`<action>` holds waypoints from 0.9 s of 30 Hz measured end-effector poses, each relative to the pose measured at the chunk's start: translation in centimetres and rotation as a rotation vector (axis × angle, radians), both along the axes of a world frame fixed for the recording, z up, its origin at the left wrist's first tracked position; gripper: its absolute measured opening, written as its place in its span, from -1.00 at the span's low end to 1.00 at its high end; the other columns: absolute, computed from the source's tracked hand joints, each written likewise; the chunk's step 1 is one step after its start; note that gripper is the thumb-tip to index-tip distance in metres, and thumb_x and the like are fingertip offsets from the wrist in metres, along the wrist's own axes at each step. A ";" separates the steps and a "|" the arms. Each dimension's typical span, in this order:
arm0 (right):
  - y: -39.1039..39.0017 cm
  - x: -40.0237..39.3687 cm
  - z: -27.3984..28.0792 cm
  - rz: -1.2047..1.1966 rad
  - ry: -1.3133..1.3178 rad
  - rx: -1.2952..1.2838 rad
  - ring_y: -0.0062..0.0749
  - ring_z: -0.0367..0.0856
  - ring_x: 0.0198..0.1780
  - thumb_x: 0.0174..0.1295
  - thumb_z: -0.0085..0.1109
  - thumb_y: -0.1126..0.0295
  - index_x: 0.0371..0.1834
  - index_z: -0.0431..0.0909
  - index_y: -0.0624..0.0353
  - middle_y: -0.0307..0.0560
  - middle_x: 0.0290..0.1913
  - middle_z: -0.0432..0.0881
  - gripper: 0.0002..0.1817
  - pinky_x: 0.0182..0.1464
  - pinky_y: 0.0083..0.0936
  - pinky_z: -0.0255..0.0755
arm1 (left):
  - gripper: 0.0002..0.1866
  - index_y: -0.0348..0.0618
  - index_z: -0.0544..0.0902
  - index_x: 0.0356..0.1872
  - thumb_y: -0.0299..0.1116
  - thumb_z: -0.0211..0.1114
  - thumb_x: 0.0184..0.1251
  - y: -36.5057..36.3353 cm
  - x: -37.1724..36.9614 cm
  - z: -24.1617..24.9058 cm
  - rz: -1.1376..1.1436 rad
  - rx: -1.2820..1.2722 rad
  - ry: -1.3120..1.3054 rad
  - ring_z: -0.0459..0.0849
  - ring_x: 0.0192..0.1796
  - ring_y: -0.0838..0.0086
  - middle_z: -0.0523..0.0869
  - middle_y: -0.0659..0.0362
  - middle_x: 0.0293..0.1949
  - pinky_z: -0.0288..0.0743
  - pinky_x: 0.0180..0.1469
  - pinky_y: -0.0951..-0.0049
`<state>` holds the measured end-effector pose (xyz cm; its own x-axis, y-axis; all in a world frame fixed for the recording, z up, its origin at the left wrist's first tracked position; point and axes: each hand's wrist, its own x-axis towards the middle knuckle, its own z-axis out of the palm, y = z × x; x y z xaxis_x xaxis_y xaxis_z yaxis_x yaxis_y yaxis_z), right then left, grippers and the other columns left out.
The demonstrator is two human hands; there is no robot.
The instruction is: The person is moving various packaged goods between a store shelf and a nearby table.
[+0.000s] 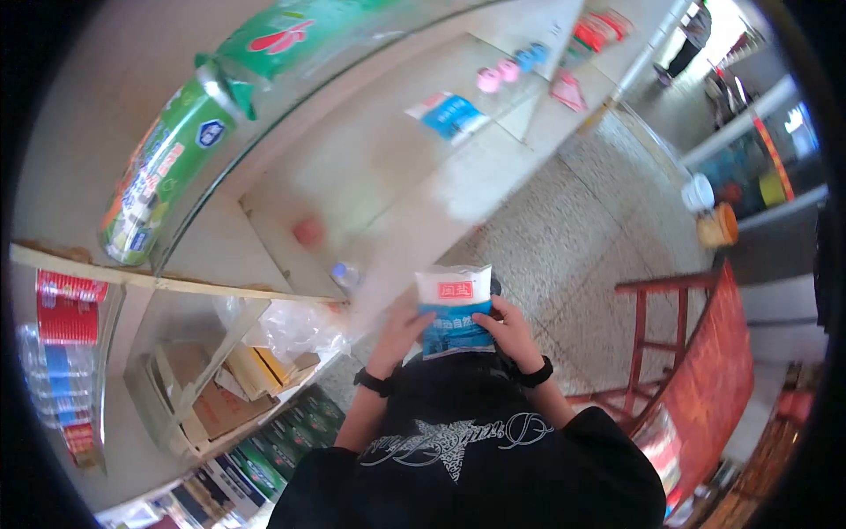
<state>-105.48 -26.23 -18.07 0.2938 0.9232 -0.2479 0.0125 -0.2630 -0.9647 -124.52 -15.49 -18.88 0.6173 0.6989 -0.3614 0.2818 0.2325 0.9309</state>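
A white and blue bag of salt [456, 310] is held upright in front of my chest, its printed face toward me. My left hand [401, 335] is closed on its left edge. On the opposite edge my right hand [513, 333] grips the bag, thumb across the blue front. The fingers behind the bag are hidden. A similar blue and white bag [451, 117] lies on the glass shelf ahead, with pink and blue small items [500, 75] farther along.
Large green packages [172, 163] lie on the upper left shelf. Below are cardboard boxes [220, 401] and a clear plastic bag [304, 331]. A red wooden table [705, 370] stands at right, buckets [716, 225] beyond it. A person [692, 44] stands far off.
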 end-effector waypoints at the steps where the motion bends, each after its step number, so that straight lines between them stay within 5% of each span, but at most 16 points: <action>1: -1.5 -0.5 0.2 -0.046 0.008 -0.005 -0.62 0.46 -0.32 0.18 0.14 0.40 -0.16 0.51 0.30 -0.21 -0.37 0.56 -0.77 -0.25 -0.61 0.38 | -0.69 -0.28 0.65 -0.40 -0.19 0.18 0.29 -0.7 0.0 0.1 -0.046 -0.002 0.013 0.46 -0.56 0.68 0.57 0.31 -0.59 0.33 -0.50 0.64; 6: -8.8 -1.4 0.4 -0.343 -0.088 0.029 -0.67 0.40 -0.42 0.16 0.17 0.34 -0.26 0.54 0.28 -0.25 -0.49 0.53 -0.78 -0.39 -0.64 0.29 | -0.64 -0.28 0.61 -0.51 -0.16 0.17 0.27 -3.3 2.0 -0.3 -0.343 -0.009 0.102 0.43 -0.60 0.60 0.53 0.26 -0.65 0.27 -0.54 0.55; 8: -11.3 -2.1 0.8 -0.498 -0.020 0.007 -0.69 0.39 -0.43 0.18 0.16 0.34 -0.27 0.53 0.29 -0.24 -0.50 0.52 -0.79 -0.40 -0.64 0.28 | -0.59 -0.30 0.57 -0.57 -0.13 0.17 0.28 -4.4 3.5 -1.3 -0.445 0.191 0.020 0.40 -0.60 0.59 0.51 0.22 -0.67 0.24 -0.55 0.50; 13: -19.8 -3.3 2.2 -0.858 -0.078 0.124 -0.66 0.38 -0.44 0.19 0.13 0.35 -0.26 0.52 0.29 -0.23 -0.49 0.52 -0.80 -0.39 -0.63 0.28 | -0.70 -0.29 0.65 -0.41 -0.20 0.20 0.28 -10.5 8.5 2.3 -0.718 0.281 -0.055 0.40 -0.58 0.68 0.50 0.26 -0.65 0.24 -0.54 0.54; 18: -31.0 -6.9 3.2 -1.130 -0.147 0.104 -0.62 0.37 -0.43 0.17 0.14 0.37 -0.23 0.54 0.28 -0.18 -0.48 0.51 -0.80 -0.35 -0.60 0.29 | -0.73 -0.24 0.66 -0.27 -0.23 0.16 0.32 -20.1 11.3 4.4 -1.006 0.072 -0.108 0.39 -0.57 0.76 0.53 0.35 -0.59 0.22 -0.56 0.67; 27: -53.1 -15.5 6.2 -1.483 -0.295 -0.044 -0.47 0.48 -0.41 0.16 0.13 0.37 -0.25 0.53 0.30 -0.03 -0.44 0.56 -0.79 -0.30 -0.54 0.35 | -0.73 -0.36 0.63 -0.36 -0.31 0.14 0.30 -44.1 10.5 5.5 -1.352 0.118 -0.181 0.47 -0.54 0.58 0.60 0.17 -0.57 0.32 -0.46 0.50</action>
